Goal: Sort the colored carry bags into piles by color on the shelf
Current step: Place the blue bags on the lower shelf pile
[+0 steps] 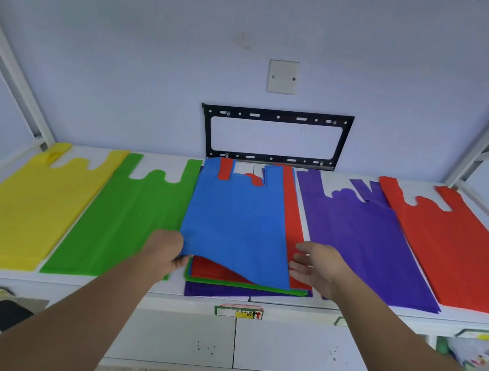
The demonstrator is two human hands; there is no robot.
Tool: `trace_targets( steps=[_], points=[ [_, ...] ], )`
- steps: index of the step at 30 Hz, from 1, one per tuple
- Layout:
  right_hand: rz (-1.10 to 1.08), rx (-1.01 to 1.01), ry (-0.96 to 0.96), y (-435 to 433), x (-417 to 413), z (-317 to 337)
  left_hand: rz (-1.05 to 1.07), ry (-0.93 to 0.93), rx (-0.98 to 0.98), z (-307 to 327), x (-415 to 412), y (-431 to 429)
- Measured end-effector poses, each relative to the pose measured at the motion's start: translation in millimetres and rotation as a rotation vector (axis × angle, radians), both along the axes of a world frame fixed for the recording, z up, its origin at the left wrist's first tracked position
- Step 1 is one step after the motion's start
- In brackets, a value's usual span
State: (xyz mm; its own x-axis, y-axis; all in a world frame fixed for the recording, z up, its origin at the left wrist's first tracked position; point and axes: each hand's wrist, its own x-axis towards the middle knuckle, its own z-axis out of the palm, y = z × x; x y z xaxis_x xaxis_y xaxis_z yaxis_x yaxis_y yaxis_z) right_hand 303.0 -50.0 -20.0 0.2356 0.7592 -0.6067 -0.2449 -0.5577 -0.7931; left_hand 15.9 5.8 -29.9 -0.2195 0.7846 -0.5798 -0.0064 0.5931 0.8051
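Here, frame centre, my left grip [167, 253] pinches the blue bag [235, 224] by its lower-left corner atop the mixed stack [224, 292] on the shelf [360, 313]; my right grip [316, 268] hangs spread alongside. Seemingly light, limp fabric: take both corners.

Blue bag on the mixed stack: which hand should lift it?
Left. The left hand grips the blue bag by its lifted near corner; the right hand is open beside it, holding nothing.

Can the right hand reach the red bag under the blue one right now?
Probably yes: the right hand is open at the exposed right strip of the red bag, while the left hand lifts the near corner of the blue bag off it.
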Motion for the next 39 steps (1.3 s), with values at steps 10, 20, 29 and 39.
trace_targets(
  steps=[10, 20, 29, 39],
  points=[
    [0.26, -0.18, -0.168, -1, -15, -11, -0.142, -0.123, -0.142, -4, -7, -9],
    [0.249, 0.141, -0.421, 20, -27, 18, -0.296, 0.375, 0.341, 9, 11, 11],
    [0.087, -0.096, -0.216, -22, -29, -9, -0.181, 0.019, -0.023, -26, -3, -28],
    [0.137, 0.154, -0.522, -75, -59, -13, -0.407, 0.408, 0.332, -30, -27, -73]
  ],
)
